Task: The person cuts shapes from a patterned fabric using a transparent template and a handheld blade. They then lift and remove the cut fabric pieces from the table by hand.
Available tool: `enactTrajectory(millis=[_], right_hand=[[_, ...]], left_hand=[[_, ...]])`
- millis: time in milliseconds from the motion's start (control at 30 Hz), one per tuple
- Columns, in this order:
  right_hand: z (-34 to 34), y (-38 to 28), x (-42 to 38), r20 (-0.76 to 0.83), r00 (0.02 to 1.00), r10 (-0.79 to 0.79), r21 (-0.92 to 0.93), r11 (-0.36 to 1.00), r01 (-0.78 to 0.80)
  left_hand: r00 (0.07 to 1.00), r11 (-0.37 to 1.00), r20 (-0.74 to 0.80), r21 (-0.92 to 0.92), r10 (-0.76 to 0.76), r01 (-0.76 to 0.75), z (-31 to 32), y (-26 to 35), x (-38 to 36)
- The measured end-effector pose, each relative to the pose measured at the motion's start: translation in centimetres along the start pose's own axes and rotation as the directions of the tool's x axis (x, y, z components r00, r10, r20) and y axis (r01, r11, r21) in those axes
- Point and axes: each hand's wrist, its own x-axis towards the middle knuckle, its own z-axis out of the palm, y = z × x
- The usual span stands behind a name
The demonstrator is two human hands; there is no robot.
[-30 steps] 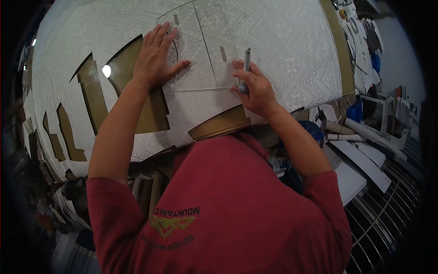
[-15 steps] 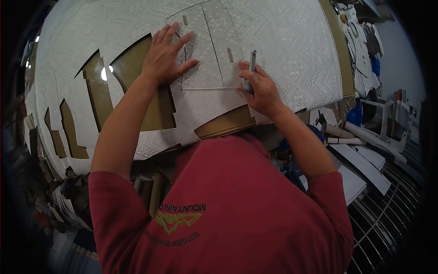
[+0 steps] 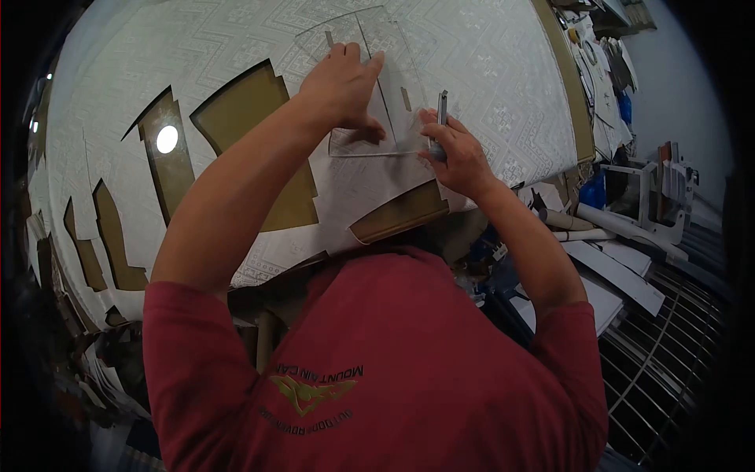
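A clear plastic template (image 3: 403, 126) with dark lines lies on a white patterned sheet (image 3: 491, 55) of material. My left hand (image 3: 342, 88) is arched over the template's left part, thumb apart from the fingers and fingertips down on it; it grips nothing. In my right hand (image 3: 464, 161) is a utility knife (image 3: 442, 110), held upright with its narrow end pointing away from me. The fingertips of that hand are right at the template's lower right edge.
Cut-out gaps (image 3: 252, 102) in the sheet show an olive-brown surface below, left and in front of the template. Rolls and papers (image 3: 609, 267) lie on a wire rack (image 3: 661, 346) at right. Scraps and tools (image 3: 602, 63) line the table's far right.
My left hand has gone from lying flat with spread fingers to an arched pose, farther right on the template. The right hand still holds the knife, nearly in place.
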Motion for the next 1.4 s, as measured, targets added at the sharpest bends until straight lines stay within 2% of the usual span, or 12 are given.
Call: enactTrajectory(millis=[233, 300, 400, 467, 533, 600, 667, 700, 833, 900, 1100, 1400], right_hand=[[1.1, -0.1, -0.4, -0.108, 0.994, -0.009, 0.064, 0.998, 0.016], [1.0, 0.3, -1.1, -0.143, 0.989, -0.027, 0.076, 0.996, 0.039], [0.5, 0.6, -3.2, -0.163, 0.987, -0.013, 0.158, 0.987, 0.039], [-2.2, 0.0, -4.6, -0.057, 0.989, 0.140, 0.251, 0.960, -0.121], [-4.8, 1.0, -4.7, 0.007, 0.989, 0.148, 0.287, 0.947, -0.144], [-5.7, 2.2, -4.7, 0.087, 0.985, 0.152, 0.315, 0.933, -0.172], [-5.6, 3.2, -3.9, 0.002, 0.995, 0.096, 0.534, 0.841, -0.082], [-6.2, 3.2, -3.7, 0.180, 0.964, 0.194, 0.595, 0.759, -0.264], [-6.6, 3.5, -2.0, 0.370, 0.903, 0.221, 0.541, 0.739, -0.402], [-6.7, 3.7, -1.1, 0.258, 0.965, 0.055, 0.440, 0.882, -0.168], [-7.7, 2.5, 1.4, 0.438, 0.898, 0.048, 0.368, 0.902, -0.227], [-7.2, 2.7, 2.1, 0.406, 0.912, -0.053, 0.311, 0.947, -0.083]], left_hand=[[0.977, 0.979, 0.147, 0.150, -0.157, 0.135, -1.2, 1.9, 1.6], [0.947, 0.971, 0.250, 0.171, -0.204, 0.164, -1.5, 2.4, 2.2], [0.933, 0.962, 0.272, 0.203, -0.236, 0.185, -1.3, 2.6, 2.7], [0.921, 0.955, 0.287, 0.212, -0.263, 0.206, -1.7, 2.8, 2.8], [0.908, 0.957, 0.320, 0.196, -0.270, 0.215, -1.3, 3.0, 2.9], [0.935, 0.958, 0.243, 0.187, -0.258, 0.216, -0.5, 2.5, 3.1], [0.924, 0.953, 0.258, 0.185, -0.284, 0.241, -0.7, 3.0, 3.2], [0.924, 0.944, 0.254, 0.242, -0.286, 0.225, -1.0, 3.4, 3.2], [0.922, 0.932, 0.246, 0.280, -0.300, 0.229, -1.3, 4.0, 3.3], [0.919, 0.932, 0.242, 0.265, -0.312, 0.247, -0.9, 4.4, 3.3], [0.915, 0.932, 0.224, 0.219, -0.336, 0.288, -1.0, 4.5, 2.4], [0.904, 0.925, 0.219, 0.184, -0.369, 0.333, -0.8, 4.4, 2.2]])
